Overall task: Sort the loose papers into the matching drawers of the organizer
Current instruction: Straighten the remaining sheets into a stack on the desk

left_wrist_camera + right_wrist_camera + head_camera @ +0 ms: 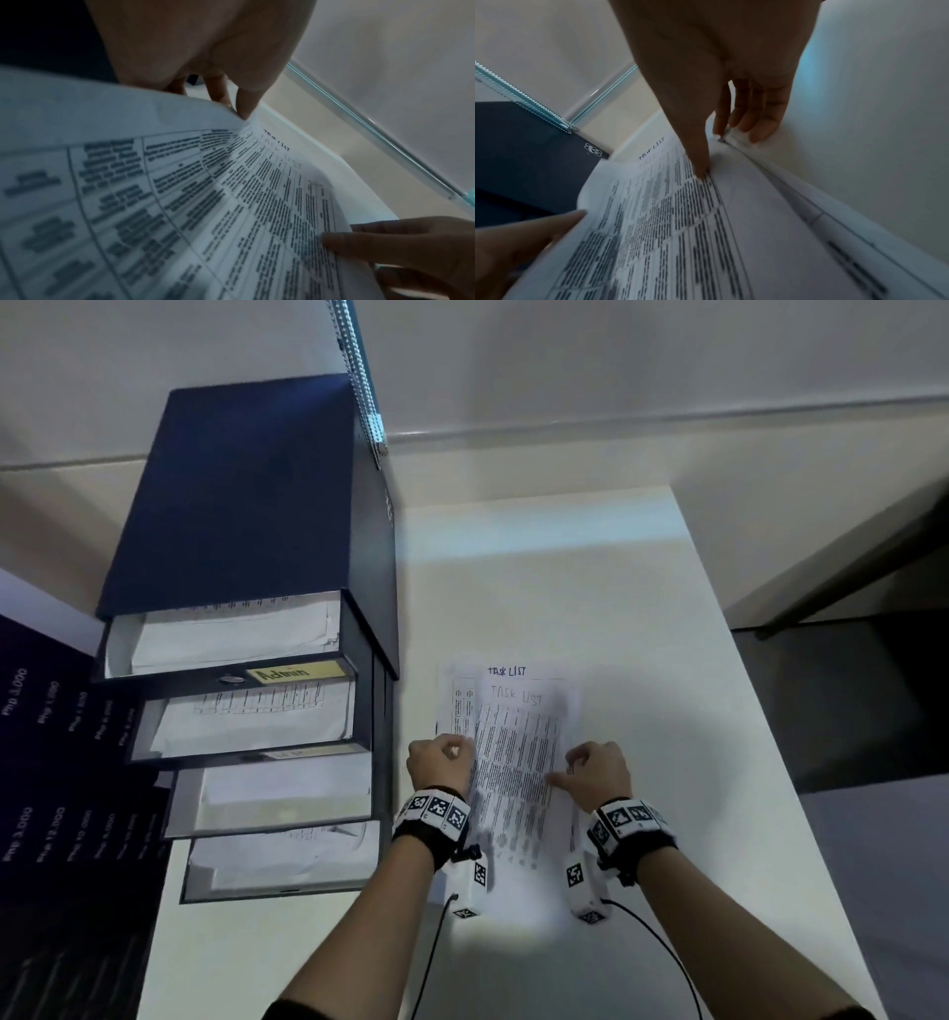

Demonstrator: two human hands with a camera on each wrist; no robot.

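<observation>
A printed sheet (pixel 513 762) dense with table text is lifted a little off the white table (pixel 642 608). My left hand (pixel 441 757) pinches its left edge, thumb and fingers (pixel 241 109) meeting at the paper. Along the right edge my right hand (pixel 595 767) holds it, thumb (pixel 700 170) on top and fingers underneath. Under it lie more papers, one with a handwritten "TASK LIST" heading (pixel 506 671). The dark blue organizer (pixel 246 495) stands to the left with several drawers pulled out stepwise; the top drawer (pixel 226 639) holds papers and bears an "Admin" label (pixel 292 672).
The lower drawers (pixel 277 793) also hold white sheets. A dark board with "Php" amounts (pixel 51 762) is at the far left. The table's right edge (pixel 744 711) drops to a dark floor. A bead chain (pixel 359 377) hangs behind the organizer.
</observation>
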